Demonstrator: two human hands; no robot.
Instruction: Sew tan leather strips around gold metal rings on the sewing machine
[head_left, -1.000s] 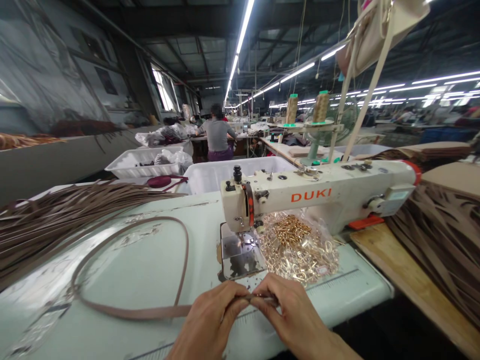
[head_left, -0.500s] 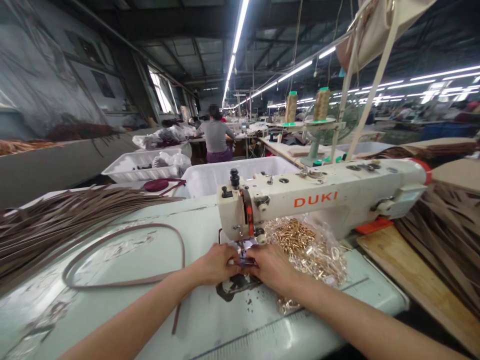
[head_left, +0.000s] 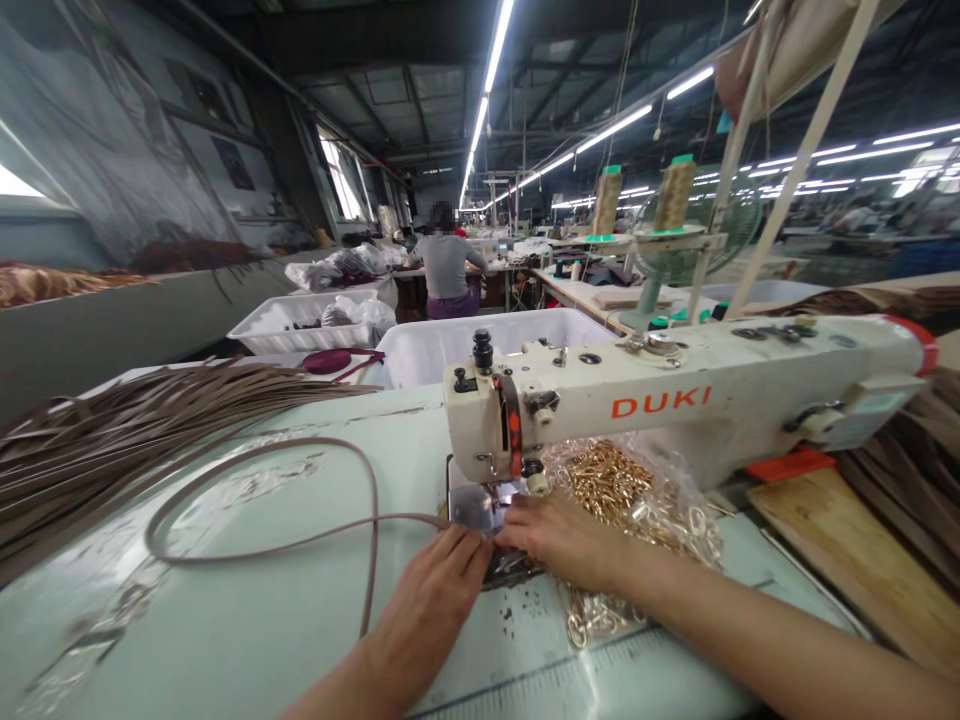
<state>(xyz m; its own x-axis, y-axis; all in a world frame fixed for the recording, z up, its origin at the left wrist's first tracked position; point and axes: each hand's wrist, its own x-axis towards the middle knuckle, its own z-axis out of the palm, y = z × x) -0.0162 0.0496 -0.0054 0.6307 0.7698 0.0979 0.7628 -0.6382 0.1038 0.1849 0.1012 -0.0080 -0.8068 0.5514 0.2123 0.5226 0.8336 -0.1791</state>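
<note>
A long narrow taupe strap (head_left: pixel 262 550) lies in a loop on the pale green table, one end running to the fingers of my left hand (head_left: pixel 442 590). That hand is closed on it, just in front of the needle area of the sewing machine (head_left: pixel 660 400). My right hand (head_left: pixel 566 540) is beside the presser foot (head_left: pixel 499 495), its fingers bent and pressed together, almost touching the left fingertips. What lies under the right fingers is hidden. Right behind this hand sits a clear plastic bag of gold-coloured metal clasps (head_left: pixel 607 475).
A pile of taupe straps (head_left: pixel 150 420) covers the table's left side. White plastic tubs (head_left: pixel 420 350) stand behind the table. Thread cones (head_left: pixel 607 205) rise beyond the machine. A wooden board (head_left: pixel 862 560) lies at right. A co-worker (head_left: pixel 446 265) sits farther back.
My left hand has moved nearer to me and turned, its forearm now steeper. The strap's loop has shifted, with its end now running behind the left fingers. The whole view has swung slightly left.
</note>
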